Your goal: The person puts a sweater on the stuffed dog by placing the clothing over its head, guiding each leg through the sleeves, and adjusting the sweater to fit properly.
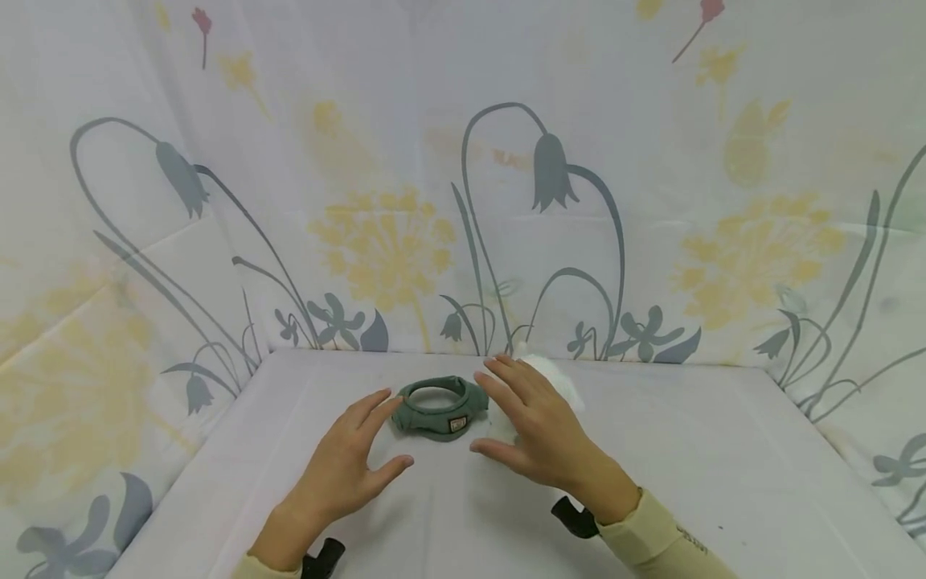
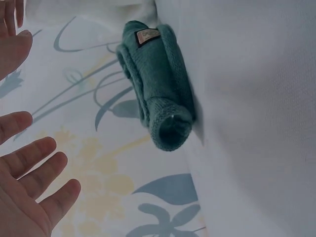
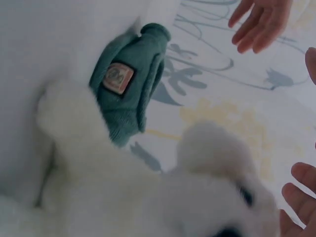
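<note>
A small green knitted sweater (image 1: 427,420) with a label patch lies on the table, its tube-like sleeve end facing the left wrist view (image 2: 153,74). Just right of it is a white plush toy (image 1: 560,384), mostly hidden behind my right hand in the head view. The right wrist view shows the toy's fuzzy body (image 3: 94,163) and a dark eye and nose, blurred up close. My left hand (image 1: 343,466) hovers in front of the sweater's left side, fingers spread and holding nothing. My right hand (image 1: 535,426) is held above the toy, fingers apart and gripping nothing.
A white cloth covers the table (image 1: 651,450). Behind and at both sides hangs a floral-printed curtain (image 1: 405,145). Black wrist mounts (image 1: 575,516) sit below each wrist.
</note>
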The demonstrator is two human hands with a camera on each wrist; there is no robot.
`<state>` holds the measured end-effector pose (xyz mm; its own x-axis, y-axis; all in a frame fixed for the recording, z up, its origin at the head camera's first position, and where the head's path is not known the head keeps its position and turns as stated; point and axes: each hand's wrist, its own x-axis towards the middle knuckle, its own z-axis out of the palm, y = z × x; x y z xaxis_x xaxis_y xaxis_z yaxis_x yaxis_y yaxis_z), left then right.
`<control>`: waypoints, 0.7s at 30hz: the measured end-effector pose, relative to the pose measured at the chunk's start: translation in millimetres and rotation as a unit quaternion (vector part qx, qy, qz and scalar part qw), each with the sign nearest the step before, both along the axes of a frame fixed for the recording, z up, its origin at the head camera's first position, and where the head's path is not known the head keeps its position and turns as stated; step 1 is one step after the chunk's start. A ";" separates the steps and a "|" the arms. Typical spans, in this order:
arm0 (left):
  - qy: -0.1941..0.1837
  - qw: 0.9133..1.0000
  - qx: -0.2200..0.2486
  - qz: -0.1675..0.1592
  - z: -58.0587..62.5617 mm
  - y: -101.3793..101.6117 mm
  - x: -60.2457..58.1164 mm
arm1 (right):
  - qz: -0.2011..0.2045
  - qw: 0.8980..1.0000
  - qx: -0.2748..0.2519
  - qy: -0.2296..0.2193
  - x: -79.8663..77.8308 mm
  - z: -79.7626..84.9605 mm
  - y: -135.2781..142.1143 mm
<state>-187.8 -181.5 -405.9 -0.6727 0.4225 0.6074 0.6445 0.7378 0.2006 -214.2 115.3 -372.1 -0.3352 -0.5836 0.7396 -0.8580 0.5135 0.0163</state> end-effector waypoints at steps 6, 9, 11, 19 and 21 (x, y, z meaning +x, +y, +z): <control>0.004 1.000 0.007 0.007 0.6 -6.1 -2.9 | 0.014 1.000 0.006 -0.018 -2.9 -2.5 -24.0; -0.002 1.000 0.011 0.012 -0.7 -7.7 -5.2 | 0.022 0.999 0.009 -0.035 -5.5 -8.5 -34.4; -0.007 1.000 0.011 0.015 -1.9 -8.2 -7.0 | 0.021 0.998 0.010 -0.051 -7.5 -13.5 -40.1; -0.020 0.999 0.018 0.021 -8.9 -12.2 -14.1 | 0.015 0.995 0.006 -0.102 -13.0 -23.7 -55.5; -0.022 0.999 0.020 0.022 -10.2 -13.5 -16.1 | 0.014 0.992 0.000 -0.124 -13.2 -24.5 -59.1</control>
<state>-203.9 -195.1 -416.1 -0.7168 0.3672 0.5927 0.6009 0.7566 0.2579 -227.4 56.1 -396.7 -0.4902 -0.5960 0.6360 -0.8498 0.4891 -0.1966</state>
